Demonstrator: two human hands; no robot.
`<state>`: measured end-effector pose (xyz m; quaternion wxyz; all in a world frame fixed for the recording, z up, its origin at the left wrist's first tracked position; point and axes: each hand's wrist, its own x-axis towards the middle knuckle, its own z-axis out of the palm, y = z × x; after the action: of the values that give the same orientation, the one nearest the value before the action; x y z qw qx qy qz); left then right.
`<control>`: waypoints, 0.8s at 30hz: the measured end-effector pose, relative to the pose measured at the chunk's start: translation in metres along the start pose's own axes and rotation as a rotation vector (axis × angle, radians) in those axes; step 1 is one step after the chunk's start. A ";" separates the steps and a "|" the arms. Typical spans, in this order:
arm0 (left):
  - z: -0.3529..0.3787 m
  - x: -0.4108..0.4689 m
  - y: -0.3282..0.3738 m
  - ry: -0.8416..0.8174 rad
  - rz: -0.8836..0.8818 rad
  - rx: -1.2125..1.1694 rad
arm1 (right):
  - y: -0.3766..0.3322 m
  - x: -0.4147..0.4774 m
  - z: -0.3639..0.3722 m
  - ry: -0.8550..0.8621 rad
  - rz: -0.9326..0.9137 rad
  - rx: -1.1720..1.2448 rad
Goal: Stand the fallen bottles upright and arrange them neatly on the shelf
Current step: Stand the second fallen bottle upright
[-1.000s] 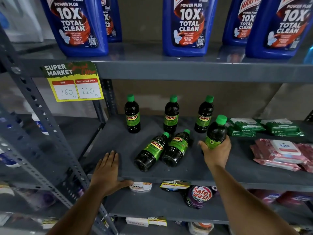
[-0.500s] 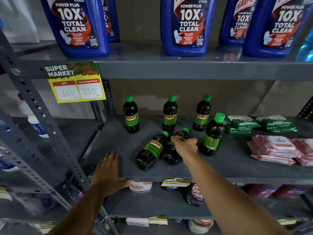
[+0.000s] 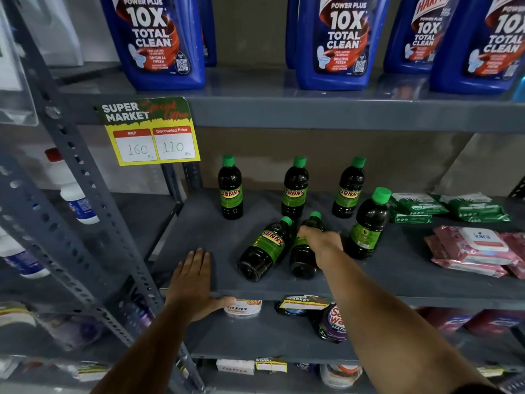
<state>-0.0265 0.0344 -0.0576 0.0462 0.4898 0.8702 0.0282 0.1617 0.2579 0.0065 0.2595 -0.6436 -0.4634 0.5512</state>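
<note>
Dark bottles with green caps and green SUNNY labels stand on the grey middle shelf. Three stand upright at the back: left, middle, right. A fourth upright bottle stands further forward on the right. Two lie on their sides, caps pointing to the back: the left fallen bottle and the right fallen bottle. My right hand is closed over the right fallen bottle's upper part. My left hand rests flat on the shelf's front edge, fingers apart.
Green wipe packs and pink wipe packs fill the shelf's right end. Large blue cleaner bottles stand on the shelf above, with a yellow price tag hanging from it. A perforated grey upright runs on the left. Small items lie below.
My right hand let go of the bottle it stood upright at the right, moved left and closed on the right fallen bottle. My left hand stayed put.
</note>
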 end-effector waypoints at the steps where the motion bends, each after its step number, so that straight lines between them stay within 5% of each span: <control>1: 0.001 0.000 0.000 0.006 0.003 -0.004 | 0.001 -0.002 0.000 0.037 -0.003 -0.017; 4: 0.003 0.000 -0.001 0.026 0.018 -0.005 | -0.003 -0.004 0.001 0.148 -0.083 -0.043; 11: 0.004 0.001 -0.002 0.022 0.021 0.002 | 0.004 -0.006 0.000 0.148 -0.669 0.083; 24: 0.004 0.000 -0.001 0.011 0.005 0.007 | 0.018 0.006 -0.001 0.153 -0.729 -0.049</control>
<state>-0.0272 0.0337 -0.0612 0.0394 0.4921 0.8692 0.0279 0.1685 0.2557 -0.0116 0.4572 -0.4815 -0.6544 0.3618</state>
